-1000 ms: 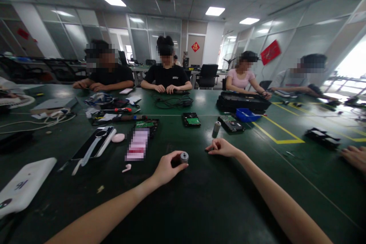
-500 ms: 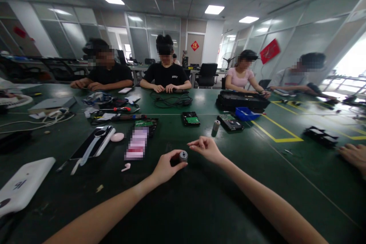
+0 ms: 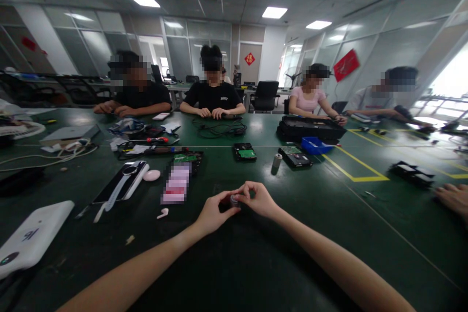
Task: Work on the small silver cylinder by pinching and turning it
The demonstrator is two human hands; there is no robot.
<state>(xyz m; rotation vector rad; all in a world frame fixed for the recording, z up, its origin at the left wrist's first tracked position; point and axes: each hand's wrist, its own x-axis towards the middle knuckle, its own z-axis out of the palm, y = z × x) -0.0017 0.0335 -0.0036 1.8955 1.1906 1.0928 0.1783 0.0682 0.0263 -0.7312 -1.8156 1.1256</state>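
A small grey metal cylinder [image 3: 234, 201] with a dark centre on its top stands upright between the thumb and fingers of my left hand [image 3: 214, 212]. My right hand [image 3: 259, 200] has its thumb and index finger pinched together at the cylinder's top. Whatever lies between those fingertips is too small or hidden to make out, and they partly cover the top. Farther back, a second, similar cylinder [image 3: 277, 161] stands upright on the green table [image 3: 314, 234]. Beside it lies a hard drive [image 3: 296, 156] with its circuit board showing.
Another hard drive [image 3: 244, 151] lies ahead. To the left are a phone [image 3: 176, 183], a pink earbud [image 3: 163, 213], a watch [image 3: 115, 185] and a white device [image 3: 34, 239]. A blue tray [image 3: 316, 146] sits back right. Several people work around the table; one person's hand [image 3: 451, 199] rests at right.
My right hand has moved left and slightly down, bringing its pinched fingers to the cylinder's top. My left hand stays in place around the cylinder.
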